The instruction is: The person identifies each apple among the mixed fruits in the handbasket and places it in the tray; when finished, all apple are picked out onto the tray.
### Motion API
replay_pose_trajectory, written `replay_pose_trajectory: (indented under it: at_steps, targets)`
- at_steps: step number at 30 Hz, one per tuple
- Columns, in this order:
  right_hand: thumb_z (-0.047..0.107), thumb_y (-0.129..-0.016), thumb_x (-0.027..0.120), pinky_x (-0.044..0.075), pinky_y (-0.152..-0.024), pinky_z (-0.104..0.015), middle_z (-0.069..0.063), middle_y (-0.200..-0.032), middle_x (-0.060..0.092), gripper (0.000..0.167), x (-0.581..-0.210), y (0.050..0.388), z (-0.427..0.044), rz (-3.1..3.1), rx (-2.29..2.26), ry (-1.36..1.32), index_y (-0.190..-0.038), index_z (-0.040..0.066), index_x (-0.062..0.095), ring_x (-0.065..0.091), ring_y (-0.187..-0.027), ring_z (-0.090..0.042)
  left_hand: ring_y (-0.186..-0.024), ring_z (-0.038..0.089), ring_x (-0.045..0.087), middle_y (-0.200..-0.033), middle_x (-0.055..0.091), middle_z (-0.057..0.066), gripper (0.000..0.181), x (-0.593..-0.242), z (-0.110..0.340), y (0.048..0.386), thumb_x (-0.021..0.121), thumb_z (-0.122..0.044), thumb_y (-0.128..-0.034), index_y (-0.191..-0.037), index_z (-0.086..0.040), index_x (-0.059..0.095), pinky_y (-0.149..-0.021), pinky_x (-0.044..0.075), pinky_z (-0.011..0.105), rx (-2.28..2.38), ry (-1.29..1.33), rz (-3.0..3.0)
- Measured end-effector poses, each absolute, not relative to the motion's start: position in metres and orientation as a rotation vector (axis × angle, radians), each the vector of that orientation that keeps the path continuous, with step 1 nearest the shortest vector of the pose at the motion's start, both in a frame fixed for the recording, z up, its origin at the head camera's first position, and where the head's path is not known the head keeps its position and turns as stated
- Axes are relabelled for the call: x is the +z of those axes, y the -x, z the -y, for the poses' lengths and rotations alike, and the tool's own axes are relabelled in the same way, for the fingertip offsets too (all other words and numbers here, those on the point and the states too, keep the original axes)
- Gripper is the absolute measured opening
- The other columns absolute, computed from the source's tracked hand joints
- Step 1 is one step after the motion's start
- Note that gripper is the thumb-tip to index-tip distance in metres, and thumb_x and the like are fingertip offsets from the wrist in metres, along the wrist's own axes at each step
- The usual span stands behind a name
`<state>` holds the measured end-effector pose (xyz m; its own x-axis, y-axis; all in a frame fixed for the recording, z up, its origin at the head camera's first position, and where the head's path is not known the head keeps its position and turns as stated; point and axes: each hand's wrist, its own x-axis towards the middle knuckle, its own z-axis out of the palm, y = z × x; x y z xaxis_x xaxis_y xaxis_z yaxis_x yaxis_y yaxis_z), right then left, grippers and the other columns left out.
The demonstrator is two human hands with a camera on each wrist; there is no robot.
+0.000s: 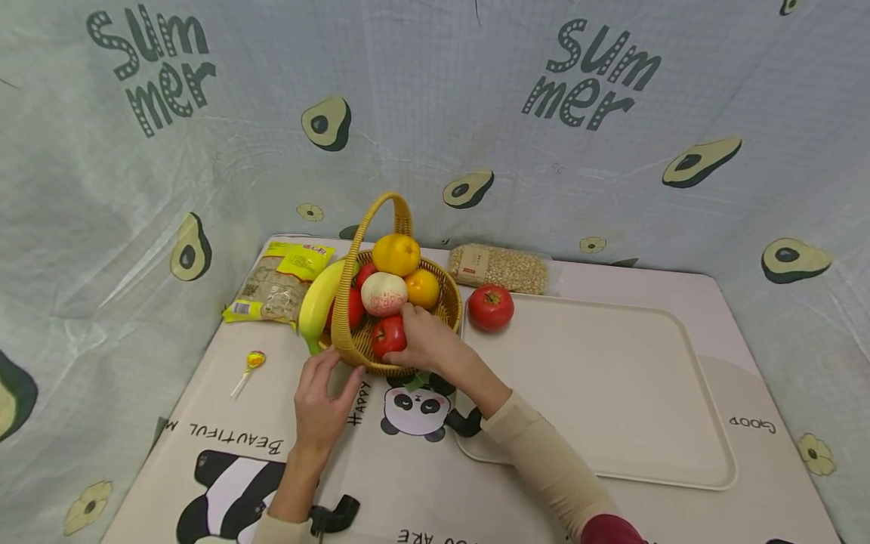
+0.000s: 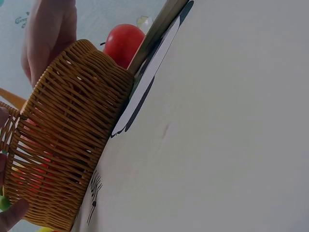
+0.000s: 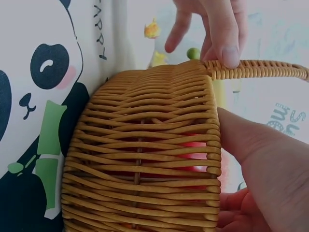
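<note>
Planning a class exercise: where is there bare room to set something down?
Most of the tray, right of its red fruit; table between lollipop and left hand. Crowded: around the basket, with fruit, right hand, yellow bag.

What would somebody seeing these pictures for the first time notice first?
Probably the tall-handled yellow wicker basket, left of centre in the head view, with a banana along its left side and a speckled peach near its middle. Next, the person's right grip in the basket, around a red apple. Then a second red apple, alone at the far left corner of the pale tray.
</note>
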<state>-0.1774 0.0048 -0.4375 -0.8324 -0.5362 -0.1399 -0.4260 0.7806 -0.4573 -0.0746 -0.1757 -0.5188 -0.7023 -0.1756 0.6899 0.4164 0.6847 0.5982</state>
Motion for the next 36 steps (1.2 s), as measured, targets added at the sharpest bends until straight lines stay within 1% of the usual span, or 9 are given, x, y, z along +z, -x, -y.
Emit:
replay_pose_trajectory:
  at_steps: [6, 10, 15, 17, 21, 23, 28, 30, 36]
  targets:
    - [0.046, -0.08, 0.079, 0.058, -0.099, -0.036, -0.013, -0.127, 0.064, 0.08, -0.443, 0.184, -0.005, -2.65, -0.663, 0.698, -0.138, 0.001, 0.047, 0.066, -0.11, -0.025, -0.11, 0.031, 0.062, -0.114, 0.067, 0.018, 0.042, -0.518, 0.175, 0.075, 0.081, -0.007, -0.0774, -0.116, 0.001, 0.069, -0.108, 0.038, 0.006, -1.0, 0.177, 2.136]
    - [0.046, -0.08, 0.079, 0.058, -0.097, -0.036, -0.011, -0.126, 0.064, 0.078, -0.447, 0.187, -0.004, -2.604, -0.698, 0.688, -0.138, 0.003, 0.048, 0.065, -0.108, -0.023, -0.11, 0.031, 0.062, -0.113, 0.067, 0.017, 0.042, -0.519, 0.175, 0.075, 0.082, -0.007, -0.0772, -0.116, 0.001, 0.069, -0.108, 0.038, 0.005, -1.002, 0.172, 2.134]
    - [0.05, -0.078, 0.077, 0.059, -0.094, -0.034, -0.011, -0.121, 0.065, 0.079, -0.45, 0.189, -0.005, -2.597, -0.702, 0.659, -0.136, 0.003, 0.049, 0.065, -0.103, -0.022, -0.109, 0.031, 0.062, -0.113, 0.067, 0.018, 0.041, -0.52, 0.175, 0.076, 0.081, -0.007, -0.0773, -0.115, 0.001, 0.069, -0.108, 0.039, 0.006, -0.999, 0.175, 2.127]
    - [0.05, -0.078, 0.075, 0.059, -0.091, -0.033, -0.011, -0.118, 0.065, 0.076, -0.45, 0.188, -0.005, -2.602, -0.723, 0.636, -0.132, 0.002, 0.051, 0.064, -0.1, -0.021, -0.109, 0.031, 0.063, -0.114, 0.067, 0.018, 0.041, -0.52, 0.175, 0.076, 0.081, -0.008, -0.0773, -0.115, 0.002, 0.069, -0.108, 0.039, 0.006, -0.999, 0.178, 2.124]
    - [0.047, -0.077, 0.075, 0.059, -0.087, -0.032, -0.01, -0.112, 0.067, 0.068, -0.445, 0.19, -0.007, -2.611, -0.766, 0.614, -0.126, 0.003, 0.055, 0.063, -0.095, -0.02, -0.109, 0.032, 0.063, -0.114, 0.067, 0.018, 0.041, -0.521, 0.176, 0.076, 0.081, -0.008, -0.077, -0.115, 0.001, 0.07, -0.108, 0.039, 0.006, -0.998, 0.179, 2.121]
    - [0.045, -0.078, 0.076, 0.059, -0.09, -0.033, -0.009, -0.112, 0.067, 0.067, -0.442, 0.191, -0.007, -2.604, -0.758, 0.624, -0.126, 0.004, 0.056, 0.063, -0.096, -0.02, -0.109, 0.031, 0.062, -0.113, 0.067, 0.017, 0.041, -0.521, 0.176, 0.076, 0.081, -0.007, -0.0768, -0.115, 0.001, 0.07, -0.108, 0.039, 0.006, -0.996, 0.178, 2.122]
    - [0.045, -0.079, 0.079, 0.056, -0.101, -0.037, -0.011, -0.126, 0.064, 0.078, -0.44, 0.193, -0.006, -2.544, -0.68, 0.646, -0.139, 0.004, 0.05, 0.062, -0.109, -0.023, -0.109, 0.032, 0.063, -0.113, 0.067, 0.018, 0.041, -0.52, 0.177, 0.076, 0.081, -0.007, -0.0769, -0.115, 0.002, 0.069, -0.108, 0.039, 0.006, -0.996, 0.181, 2.119]
    - [0.046, -0.079, 0.08, 0.054, -0.104, -0.038, -0.01, -0.129, 0.063, 0.081, -0.442, 0.195, -0.005, -2.521, -0.666, 0.651, -0.141, 0.005, 0.048, 0.062, -0.112, -0.023, -0.109, 0.032, 0.063, -0.113, 0.067, 0.018, 0.04, -0.52, 0.177, 0.076, 0.081, -0.008, -0.0774, -0.115, 0.002, 0.069, -0.108, 0.039, 0.006, -0.998, 0.183, 2.117]
    - [0.043, -0.079, 0.081, 0.053, -0.105, -0.037, -0.007, -0.131, 0.062, 0.081, -0.445, 0.2, -0.003, -2.484, -0.665, 0.71, -0.143, 0.009, 0.045, 0.061, -0.115, -0.021, -0.109, 0.033, 0.062, -0.113, 0.067, 0.019, 0.039, -0.52, 0.177, 0.076, 0.079, -0.011, -0.0798, -0.114, 0.003, 0.069, -0.108, 0.039, 0.006, -1.0, 0.193, 2.107]
